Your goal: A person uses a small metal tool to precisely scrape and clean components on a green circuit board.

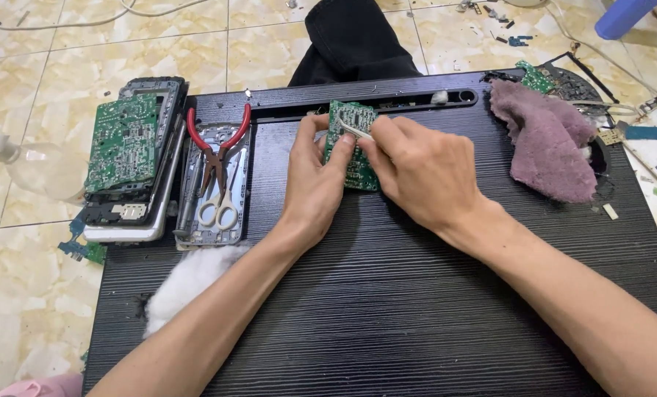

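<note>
My left hand (315, 184) holds a small green circuit board (352, 121) by its left edge, over the far middle of a black ribbed panel (387, 309). My right hand (420, 173) grips metal tweezers (354, 131) whose tips rest on the board's upper face. The lower right part of the board is hidden under my right fingers.
At the left lie a stack of opened device frames with a larger green circuit board (123, 140), red-handled pliers (218, 140) and white-handled scissors (218, 209) on a metal frame. A white cotton wad (185, 283) sits near my left forearm. A mauve cloth (545, 143) lies at the right. Tiled floor surrounds.
</note>
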